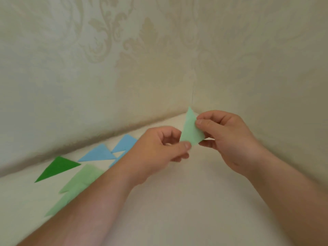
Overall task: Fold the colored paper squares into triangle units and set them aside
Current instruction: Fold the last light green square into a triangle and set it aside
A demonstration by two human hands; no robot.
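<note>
A light green paper piece (pixel 190 129), folded to a pointed triangle shape, is held up above the white table (pixel 177 201) near the room corner. My right hand (pixel 227 139) pinches its right edge between thumb and fingers. My left hand (pixel 159 148) pinches its lower left corner with thumb and curled fingers. Folded triangles lie on the table to the left: a dark green triangle (pixel 56 168), two light blue triangles (pixel 99 153) (pixel 124 143), and light green triangles (pixel 83 180) partly hidden by my left forearm.
Patterned beige walls (pixel 124 68) meet in a corner right behind the held paper. The table runs up against both walls. A third blue triangle (pixel 115 161) peeks out beside my left wrist.
</note>
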